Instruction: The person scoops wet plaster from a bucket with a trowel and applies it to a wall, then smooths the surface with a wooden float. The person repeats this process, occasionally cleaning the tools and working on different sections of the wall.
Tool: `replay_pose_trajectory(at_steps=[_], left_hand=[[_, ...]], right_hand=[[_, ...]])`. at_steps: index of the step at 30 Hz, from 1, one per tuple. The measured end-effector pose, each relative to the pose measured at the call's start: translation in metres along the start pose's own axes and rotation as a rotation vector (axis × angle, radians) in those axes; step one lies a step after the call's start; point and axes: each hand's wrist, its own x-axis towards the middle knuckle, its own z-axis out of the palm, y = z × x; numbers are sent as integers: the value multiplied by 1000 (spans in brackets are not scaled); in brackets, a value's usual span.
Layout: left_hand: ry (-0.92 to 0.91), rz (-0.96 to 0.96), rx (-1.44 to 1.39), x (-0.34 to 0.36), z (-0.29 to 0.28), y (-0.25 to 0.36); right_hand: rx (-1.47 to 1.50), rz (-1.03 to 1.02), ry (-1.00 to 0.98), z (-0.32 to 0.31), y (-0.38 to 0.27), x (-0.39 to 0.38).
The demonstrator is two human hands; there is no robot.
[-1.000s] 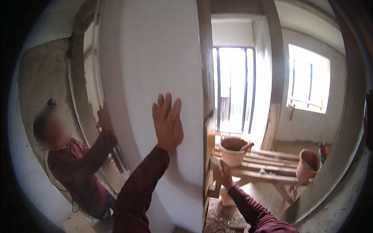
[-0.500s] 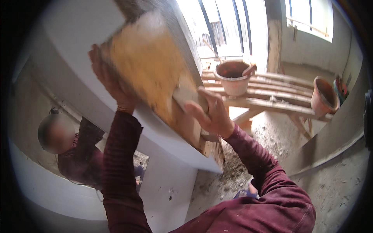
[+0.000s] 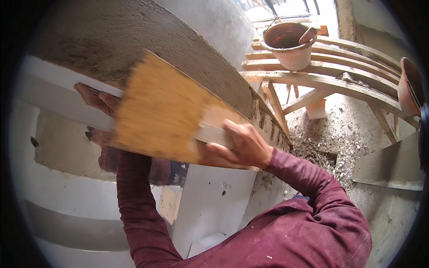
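Observation:
My right hand (image 3: 245, 145) is closed on the pale wooden handle (image 3: 211, 131) of a broad, tan wooden float (image 3: 158, 102). The float is held tilted across a band of rough grey plaster (image 3: 111, 38), covering part of it. Left of the float, my left hand (image 3: 96, 96) has its fingers stretched along the edge of a white board (image 3: 53, 71), touching it. The rest of that hand and wrist is hidden behind the float.
A slatted timber trestle (image 3: 277, 78) carries a bucket with a tool (image 3: 288, 56) and a second bucket (image 3: 406, 91). Below are a small container (image 3: 316, 109) and debris-strewn floor (image 3: 313, 147). A co-worker in maroon (image 3: 161, 167) is mostly hidden behind my left arm and the float.
My view has tipped downward. My left hand has left the white panel's face for its edge. The float, raised in my right hand, has swung flatter across the plaster, now hiding my left wrist.

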Motion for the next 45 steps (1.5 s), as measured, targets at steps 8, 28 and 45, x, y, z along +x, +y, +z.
replay_pose_trajectory(at_steps=[8,28,45], left_hand=[[-533,-669,-25,-55,-75,19],[-1432,-2131,-430,-310,-202,267],[-1486,-2210,-478,-391,-236,359]], right_hand=[[20,-2,-100,-27,69,-57],[142,-31,-176,-41,-8,85],[-62,454,116,-88,174,-119]])
